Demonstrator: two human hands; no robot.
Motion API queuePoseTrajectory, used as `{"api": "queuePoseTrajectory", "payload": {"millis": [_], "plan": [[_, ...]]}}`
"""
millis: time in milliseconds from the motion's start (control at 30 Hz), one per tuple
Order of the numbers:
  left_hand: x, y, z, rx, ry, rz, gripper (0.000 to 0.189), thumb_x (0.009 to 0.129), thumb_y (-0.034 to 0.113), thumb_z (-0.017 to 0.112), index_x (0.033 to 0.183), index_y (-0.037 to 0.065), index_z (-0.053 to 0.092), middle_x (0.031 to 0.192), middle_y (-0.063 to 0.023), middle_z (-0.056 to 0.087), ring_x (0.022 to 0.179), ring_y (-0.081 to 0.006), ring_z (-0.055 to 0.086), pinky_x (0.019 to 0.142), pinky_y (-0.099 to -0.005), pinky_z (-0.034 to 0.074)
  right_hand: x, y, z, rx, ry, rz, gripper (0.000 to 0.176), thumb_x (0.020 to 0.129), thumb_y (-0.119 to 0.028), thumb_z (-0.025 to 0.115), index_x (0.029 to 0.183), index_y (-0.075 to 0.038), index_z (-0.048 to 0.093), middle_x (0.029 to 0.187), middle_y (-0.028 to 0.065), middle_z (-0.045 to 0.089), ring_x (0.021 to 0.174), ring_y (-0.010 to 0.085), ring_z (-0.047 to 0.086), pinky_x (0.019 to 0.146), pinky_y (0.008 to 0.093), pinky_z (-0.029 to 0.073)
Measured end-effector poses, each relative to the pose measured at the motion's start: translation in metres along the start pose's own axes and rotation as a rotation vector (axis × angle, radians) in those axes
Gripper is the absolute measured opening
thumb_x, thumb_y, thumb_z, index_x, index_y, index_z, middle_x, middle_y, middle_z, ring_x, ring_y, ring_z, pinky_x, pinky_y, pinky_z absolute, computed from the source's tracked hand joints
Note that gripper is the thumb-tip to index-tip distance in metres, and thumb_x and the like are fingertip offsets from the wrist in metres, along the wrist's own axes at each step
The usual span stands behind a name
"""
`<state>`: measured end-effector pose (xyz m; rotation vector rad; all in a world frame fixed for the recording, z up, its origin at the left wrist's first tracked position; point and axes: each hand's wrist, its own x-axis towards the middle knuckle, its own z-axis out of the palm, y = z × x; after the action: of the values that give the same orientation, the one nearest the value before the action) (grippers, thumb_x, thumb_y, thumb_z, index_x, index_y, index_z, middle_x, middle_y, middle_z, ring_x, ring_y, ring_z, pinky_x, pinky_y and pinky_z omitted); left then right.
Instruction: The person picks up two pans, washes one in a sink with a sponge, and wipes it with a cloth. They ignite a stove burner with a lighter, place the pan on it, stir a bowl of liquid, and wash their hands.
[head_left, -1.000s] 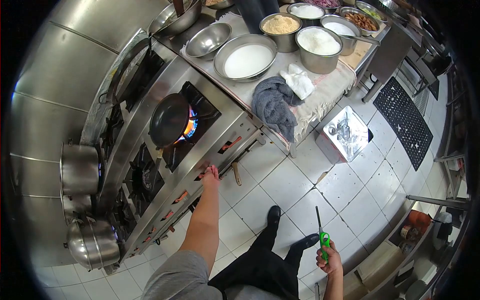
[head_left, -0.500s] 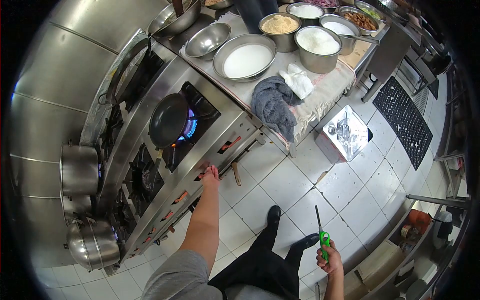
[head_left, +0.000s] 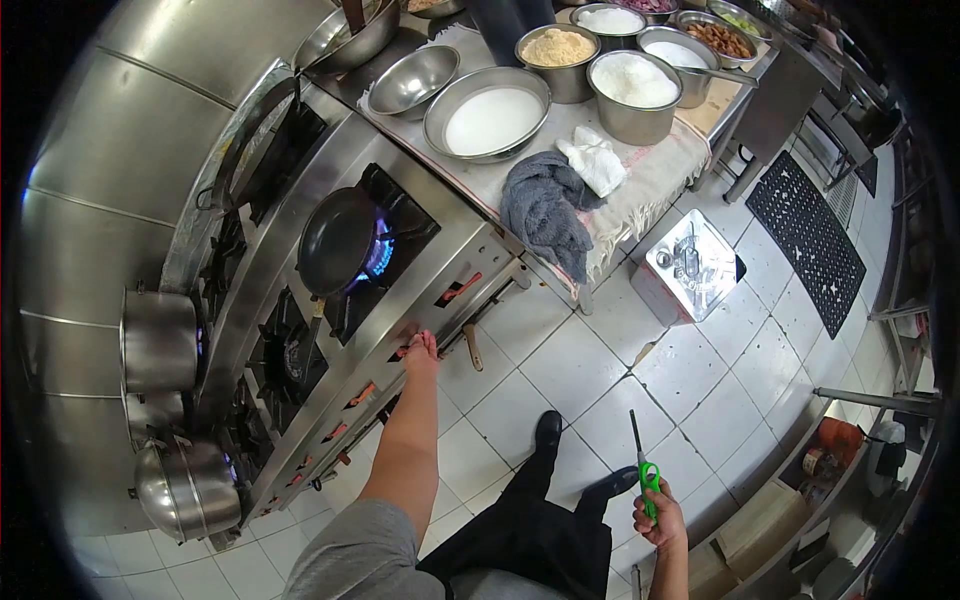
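My left hand (head_left: 422,348) reaches to the stove's front panel, its fingers closed round a red burner knob (head_left: 402,352). Above it on the stove, a black frying pan (head_left: 337,240) sits over a lit burner (head_left: 380,250) with blue flames showing at its right side. The pan's handle (head_left: 312,325) points down toward the front left. Low on the right, my right hand (head_left: 660,515) is wrapped round a green long-necked lighter (head_left: 650,490). Its dark rod points up and away, with no flame visible at the tip.
A cloth-covered table (head_left: 660,175) beside the stove holds metal bowls, including a wide bowl of white liquid (head_left: 490,115), and a grey towel (head_left: 545,210). A square tin (head_left: 690,265) and a black mat (head_left: 806,240) lie on the tiled floor. Pots (head_left: 160,340) stand at left.
A small orange flame at the burner's lower edge is gone, and the flames there are blue now. Both hands stay in place.
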<state>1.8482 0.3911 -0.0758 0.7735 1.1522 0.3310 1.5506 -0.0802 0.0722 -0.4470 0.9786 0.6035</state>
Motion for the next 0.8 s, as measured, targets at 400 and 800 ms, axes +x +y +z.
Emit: {"api": "queuePoseTrajectory", "payload": {"millis": [400, 800], "plan": [[-0.01, 0.002, 0.005, 0.053, 0.024, -0.007, 0.011, 0.089, 0.013, 0.045, 0.085, 0.006, 0.053, 0.08, -0.0012, 0.058, 0.072, -0.0108, 0.06, 0.068, -0.0233, 0.052, 0.004, 0.001, -0.004, 0.016, -0.018, 0.009, 0.025, 0.081, -0.015, 0.047, 0.104, -0.024, 0.039, 0.065, 0.0075, 0.045, 0.036, 0.0097, 0.032, 0.032, 0.0206, 0.023], [-0.008, 0.002, 0.003, 0.03, 0.0, -0.023, 0.01, 0.087, 0.013, 0.047, 0.085, 0.005, 0.053, 0.079, -0.0038, 0.06, 0.07, -0.0133, 0.061, 0.066, -0.0249, 0.053, 0.005, 0.0, -0.005, 0.011, -0.014, 0.0, 0.028, 0.081, -0.015, 0.048, 0.105, -0.024, 0.038, 0.064, 0.0069, 0.045, 0.036, 0.0103, 0.033, 0.032, 0.0208, 0.023]]}}
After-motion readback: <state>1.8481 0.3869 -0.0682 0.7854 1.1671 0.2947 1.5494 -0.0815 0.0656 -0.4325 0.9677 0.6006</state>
